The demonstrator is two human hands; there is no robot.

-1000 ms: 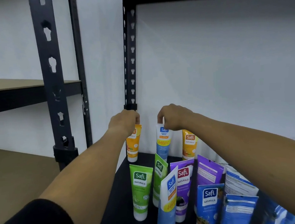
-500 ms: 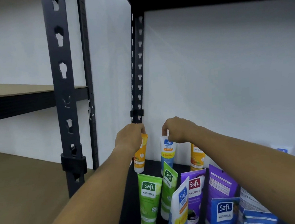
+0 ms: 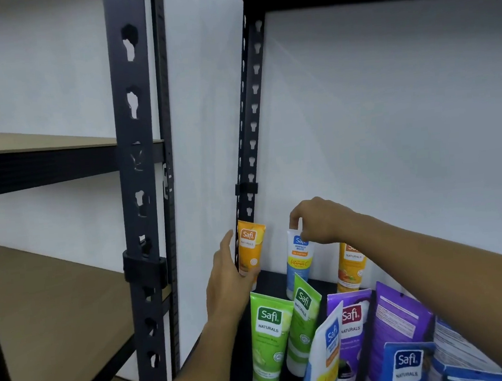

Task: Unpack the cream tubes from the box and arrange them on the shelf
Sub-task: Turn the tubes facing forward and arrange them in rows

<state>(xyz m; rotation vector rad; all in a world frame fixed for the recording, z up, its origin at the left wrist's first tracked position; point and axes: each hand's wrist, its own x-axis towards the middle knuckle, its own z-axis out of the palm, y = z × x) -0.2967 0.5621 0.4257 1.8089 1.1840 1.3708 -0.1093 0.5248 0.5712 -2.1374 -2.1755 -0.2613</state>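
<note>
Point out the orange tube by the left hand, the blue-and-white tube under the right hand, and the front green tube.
orange tube (image 3: 250, 249): head view, upper front label.
blue-and-white tube (image 3: 298, 257): head view, mid body.
green tube (image 3: 268, 337): head view, front label.

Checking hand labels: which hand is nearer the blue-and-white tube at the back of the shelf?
Right. The right hand pinches the top of the blue-and-white tube; the left hand is off to its left, at the orange tube.

The black shelf (image 3: 269, 280) has tubes standing cap-down on it: an orange tube (image 3: 250, 248) right by the left hand (image 3: 226, 283), a white-and-blue one (image 3: 298, 262) under the right hand (image 3: 319, 220), another orange (image 3: 352, 265) past it (partly hidden), and two green ones (image 3: 269, 340) nearer the camera.
</note>
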